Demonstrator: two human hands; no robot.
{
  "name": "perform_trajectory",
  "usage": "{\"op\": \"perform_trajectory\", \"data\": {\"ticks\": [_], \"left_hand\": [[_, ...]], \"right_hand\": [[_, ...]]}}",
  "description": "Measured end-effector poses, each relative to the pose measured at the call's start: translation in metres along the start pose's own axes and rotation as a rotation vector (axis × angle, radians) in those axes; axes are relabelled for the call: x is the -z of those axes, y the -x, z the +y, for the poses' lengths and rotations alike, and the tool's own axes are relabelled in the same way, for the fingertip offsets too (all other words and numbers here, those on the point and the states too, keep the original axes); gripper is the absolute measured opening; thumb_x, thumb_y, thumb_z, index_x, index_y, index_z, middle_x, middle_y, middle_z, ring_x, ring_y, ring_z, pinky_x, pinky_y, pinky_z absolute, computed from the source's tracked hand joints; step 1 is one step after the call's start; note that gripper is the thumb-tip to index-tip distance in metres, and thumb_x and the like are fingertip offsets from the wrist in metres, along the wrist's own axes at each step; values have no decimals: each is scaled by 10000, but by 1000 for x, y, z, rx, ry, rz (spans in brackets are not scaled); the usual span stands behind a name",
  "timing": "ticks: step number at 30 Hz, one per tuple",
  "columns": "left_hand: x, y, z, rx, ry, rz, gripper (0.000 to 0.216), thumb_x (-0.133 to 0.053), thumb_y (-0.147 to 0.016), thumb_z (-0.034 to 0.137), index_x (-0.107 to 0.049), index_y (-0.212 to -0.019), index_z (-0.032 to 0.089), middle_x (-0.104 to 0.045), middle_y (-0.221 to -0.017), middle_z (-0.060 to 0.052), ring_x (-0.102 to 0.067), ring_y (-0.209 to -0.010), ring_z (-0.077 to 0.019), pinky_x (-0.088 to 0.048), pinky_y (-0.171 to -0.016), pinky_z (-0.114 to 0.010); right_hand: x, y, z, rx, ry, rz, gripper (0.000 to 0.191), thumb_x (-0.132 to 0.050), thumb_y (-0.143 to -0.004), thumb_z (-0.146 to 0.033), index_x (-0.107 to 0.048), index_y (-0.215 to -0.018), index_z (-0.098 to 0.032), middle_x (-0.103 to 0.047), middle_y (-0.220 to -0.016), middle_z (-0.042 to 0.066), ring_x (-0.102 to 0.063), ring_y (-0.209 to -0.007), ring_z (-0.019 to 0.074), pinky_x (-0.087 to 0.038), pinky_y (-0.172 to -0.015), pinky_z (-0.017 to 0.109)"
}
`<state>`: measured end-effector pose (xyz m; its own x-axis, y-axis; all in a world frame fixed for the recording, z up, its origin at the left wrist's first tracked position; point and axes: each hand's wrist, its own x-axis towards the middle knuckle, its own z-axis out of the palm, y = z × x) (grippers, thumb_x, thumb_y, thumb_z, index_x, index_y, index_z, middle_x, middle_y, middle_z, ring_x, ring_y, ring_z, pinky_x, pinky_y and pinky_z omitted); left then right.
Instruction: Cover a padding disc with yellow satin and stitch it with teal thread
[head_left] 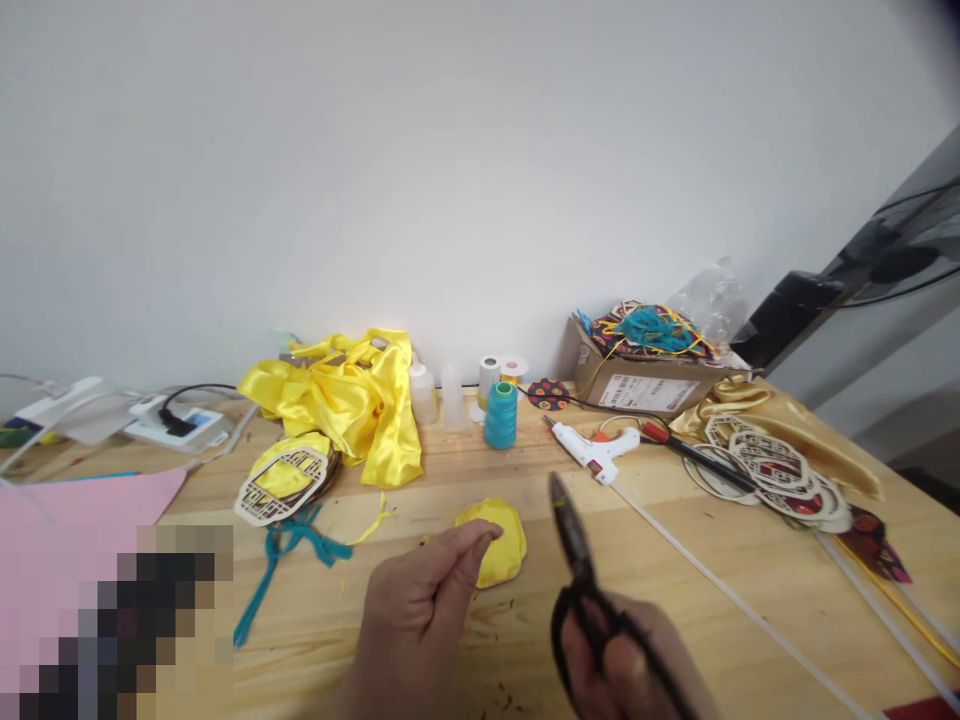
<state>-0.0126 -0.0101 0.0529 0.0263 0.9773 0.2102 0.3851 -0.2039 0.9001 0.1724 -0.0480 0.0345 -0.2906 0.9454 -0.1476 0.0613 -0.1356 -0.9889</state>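
My right hand (622,660) grips a pair of black-handled scissors (577,550), blades closed and pointing up and away. To its left, my left hand (427,600) is closed in a pinch, thumb against forefinger. Whatever the fingertips hold is too small to make out. Right behind them is a round yellow fabric-covered piece (504,545), partly hidden by the fingers; I cannot tell whether the hand touches it. A yellow fabric scrap (375,520) lies left of that piece. Teal fabric strips (300,545) are further left.
Yellow satin (337,400) is heaped behind openwork wooden plaques (285,480). A teal thread cone (500,417) stands near bottles (424,395). At right are a white glue gun (596,450), a filled cardboard box (645,385) and more wooden plaques (780,470). Pink sheet (97,520) at left.
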Motion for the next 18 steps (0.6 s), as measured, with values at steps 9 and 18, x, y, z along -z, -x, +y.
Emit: {"op": "perform_trajectory", "data": {"ticks": [9, 18], "left_hand": [[9, -12, -5, 262, 330, 205, 156, -684, -738, 356, -761, -819, 246, -739, -884, -17, -647, -894, -198, -511, -791, -272], [8, -6, 10, 133, 418, 215, 101, -659, -762, 273, -753, -740, 303, -293, -1508, 105, -119, -1406, -254, -105, -1136, -413]], "right_hand": [[84, 18, 16, -156, 1363, 340, 211, -507, -790, -359, -647, -789, -201, -678, -737, 77, -639, -628, 231, -447, -532, 298], [57, 4, -7, 211, 1059, 304, 275, -456, -863, -286, -661, -1031, -213, -680, -1010, 90, -617, -927, 253, -504, -814, 416]]}}
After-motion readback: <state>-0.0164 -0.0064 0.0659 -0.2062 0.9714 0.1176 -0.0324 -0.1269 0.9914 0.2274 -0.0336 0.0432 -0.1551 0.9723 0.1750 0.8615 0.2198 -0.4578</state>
